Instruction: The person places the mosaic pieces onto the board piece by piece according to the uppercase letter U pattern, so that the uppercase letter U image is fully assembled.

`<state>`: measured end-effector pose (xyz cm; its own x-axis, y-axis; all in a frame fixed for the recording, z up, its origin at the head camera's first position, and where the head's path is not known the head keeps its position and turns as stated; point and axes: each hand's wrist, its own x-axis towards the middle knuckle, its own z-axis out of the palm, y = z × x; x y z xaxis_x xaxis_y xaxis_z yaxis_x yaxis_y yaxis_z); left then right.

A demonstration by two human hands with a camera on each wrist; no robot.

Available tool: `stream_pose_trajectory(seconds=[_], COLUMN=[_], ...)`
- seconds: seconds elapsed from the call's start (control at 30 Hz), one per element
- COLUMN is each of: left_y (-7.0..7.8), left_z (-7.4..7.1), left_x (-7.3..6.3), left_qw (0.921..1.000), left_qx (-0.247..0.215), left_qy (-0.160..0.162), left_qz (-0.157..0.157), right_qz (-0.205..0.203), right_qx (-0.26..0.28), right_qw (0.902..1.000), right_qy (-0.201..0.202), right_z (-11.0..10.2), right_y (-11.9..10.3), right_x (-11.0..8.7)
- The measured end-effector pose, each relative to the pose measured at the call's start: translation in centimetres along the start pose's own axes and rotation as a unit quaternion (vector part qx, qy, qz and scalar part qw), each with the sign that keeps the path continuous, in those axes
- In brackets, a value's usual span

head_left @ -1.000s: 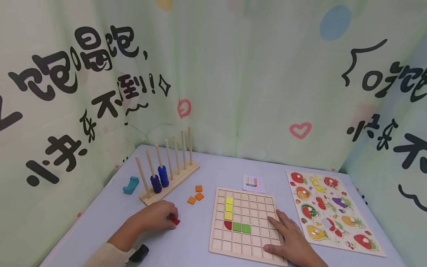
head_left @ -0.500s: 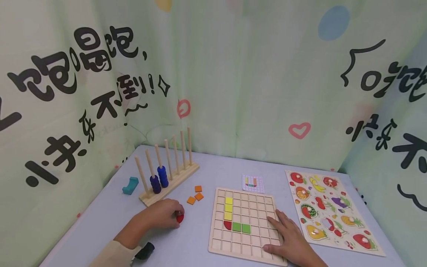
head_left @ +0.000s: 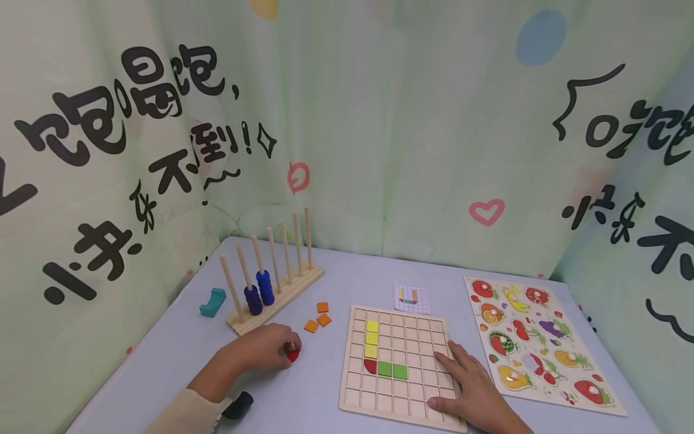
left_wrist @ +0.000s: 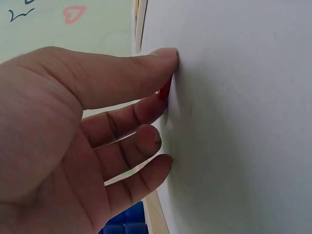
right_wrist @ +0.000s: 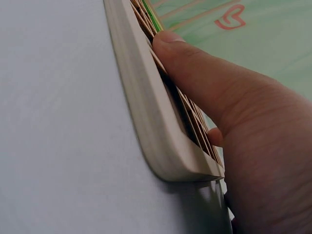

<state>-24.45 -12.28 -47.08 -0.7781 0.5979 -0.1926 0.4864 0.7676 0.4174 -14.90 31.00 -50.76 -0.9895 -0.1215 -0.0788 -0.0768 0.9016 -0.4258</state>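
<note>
Beside the wooden peg stand (head_left: 287,294), my left hand (head_left: 268,348) pinches the red piece (head_left: 293,356) at the tabletop (head_left: 303,401); my right hand (head_left: 470,386) lies spread on the grid board (head_left: 355,381). Step in hand, apparently: pickup. Next move likely requires lifting the piece and seating it beside the green tiles (head_left: 387,369).

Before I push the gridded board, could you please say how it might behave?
The gridded board is probably stiff, given its thick rim. Lying flat, it seems unlikely to tip, but its yellow tiles might slip out if tilted.
</note>
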Motion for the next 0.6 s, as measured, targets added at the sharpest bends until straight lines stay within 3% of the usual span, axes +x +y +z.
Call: stream_pose_trajectory(seconds=[0.13,0.43,0.6], left_y=[0.20,0.50,0.71], left_z=[-0.09,-0.15,-0.29], left_x=[0.02,-0.11,0.01], left_qw=[0.9999,0.9987,0.9975], left_qx=[0.005,0.039,0.058], left_qy=[-0.001,0.029,0.041], left_qz=[-0.009,-0.012,0.006], right_qz=[0.002,0.002,0.002], right_qx=[0.000,0.000,0.005], right_qw=[1.0000,1.0000,1.0000], right_qy=[-0.002,-0.004,-0.008], right_z=[-0.03,-0.10,0.00], right_y=[0.04,0.07,0.09], right_x=[-0.04,0.03,0.11])
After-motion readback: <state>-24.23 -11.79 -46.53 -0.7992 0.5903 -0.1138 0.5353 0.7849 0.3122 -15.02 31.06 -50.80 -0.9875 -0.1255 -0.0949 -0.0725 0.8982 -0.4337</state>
